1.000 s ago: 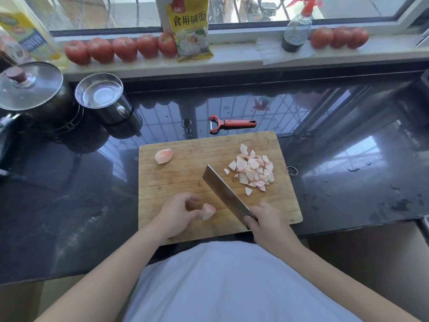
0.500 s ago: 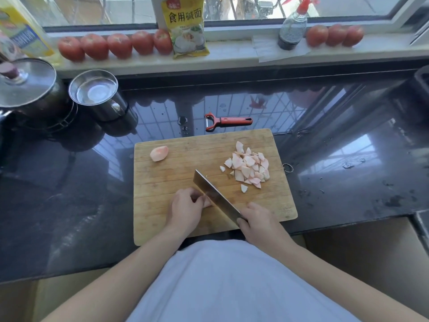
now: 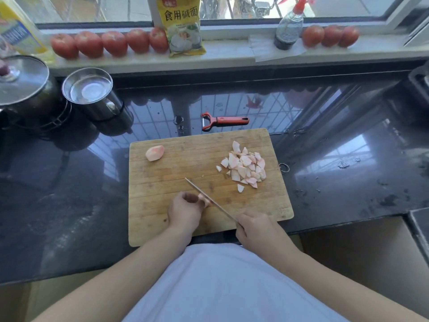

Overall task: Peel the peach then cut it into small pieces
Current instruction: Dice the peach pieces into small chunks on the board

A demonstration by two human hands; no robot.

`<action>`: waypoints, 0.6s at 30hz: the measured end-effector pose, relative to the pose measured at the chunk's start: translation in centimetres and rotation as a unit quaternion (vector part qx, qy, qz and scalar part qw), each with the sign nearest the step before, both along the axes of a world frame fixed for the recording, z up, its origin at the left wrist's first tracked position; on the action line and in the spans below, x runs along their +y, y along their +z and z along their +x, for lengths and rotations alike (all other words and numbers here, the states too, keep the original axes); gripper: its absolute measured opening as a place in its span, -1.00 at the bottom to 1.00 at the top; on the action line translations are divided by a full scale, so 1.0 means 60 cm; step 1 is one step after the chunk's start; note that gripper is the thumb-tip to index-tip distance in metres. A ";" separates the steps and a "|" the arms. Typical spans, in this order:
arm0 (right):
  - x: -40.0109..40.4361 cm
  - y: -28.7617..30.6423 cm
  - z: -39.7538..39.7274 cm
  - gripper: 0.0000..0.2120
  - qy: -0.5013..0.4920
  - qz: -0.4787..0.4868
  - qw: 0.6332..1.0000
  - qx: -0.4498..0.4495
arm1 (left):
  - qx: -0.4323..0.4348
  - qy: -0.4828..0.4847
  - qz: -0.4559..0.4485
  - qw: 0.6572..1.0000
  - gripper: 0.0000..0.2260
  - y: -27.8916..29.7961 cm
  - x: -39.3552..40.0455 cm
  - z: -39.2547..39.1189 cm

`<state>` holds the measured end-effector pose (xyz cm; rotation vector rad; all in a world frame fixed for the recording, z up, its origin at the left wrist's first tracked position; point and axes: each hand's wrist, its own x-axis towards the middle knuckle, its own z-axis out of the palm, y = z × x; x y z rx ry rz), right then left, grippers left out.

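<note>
- While peach wedge [image 3: 204, 201] is pinched by left hand [image 3: 184, 210], knife [image 3: 210, 201] gripped by right hand [image 3: 257, 231].
- Peeling done; pile of pieces [image 3: 246, 167] cut.
- Left: this wedge & chunk [image 3: 155, 152].

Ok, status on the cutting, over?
Left hand pinning peach piece, right hand gripping knife. Blade edge-on at the piece. Cut pile right, one chunk waiting. Nothing in the way.

The middle of the rectangular wooden cutting board [image 3: 176, 166] lies bare, open between the lone pink peach chunk [image 3: 155, 153] at upper left and the heap of small cut peach pieces [image 3: 245, 167] at right. Above the board the red-handled peeler [image 3: 224, 121] blocks the dark glossy countertop [image 3: 348, 173]. The steel cup [image 3: 92, 94] and lidded dark pot [image 3: 25, 89] crowd the upper left.
</note>
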<state>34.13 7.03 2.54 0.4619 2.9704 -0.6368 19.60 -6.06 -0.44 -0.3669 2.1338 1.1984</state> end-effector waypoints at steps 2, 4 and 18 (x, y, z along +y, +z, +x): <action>0.000 0.000 -0.001 -0.84 0.013 0.013 1.000 0.010 | -0.015 0.015 0.014 1.000 -0.77 -0.001 0.003 0.002; 0.000 0.005 -0.002 -0.86 0.029 0.020 0.999 0.009 | -0.035 0.025 0.026 0.999 -0.70 -0.007 0.004 0.003; 0.005 0.006 0.004 -0.90 0.055 0.036 0.997 0.032 | -0.059 0.031 0.059 0.996 -0.87 0.001 0.003 -0.001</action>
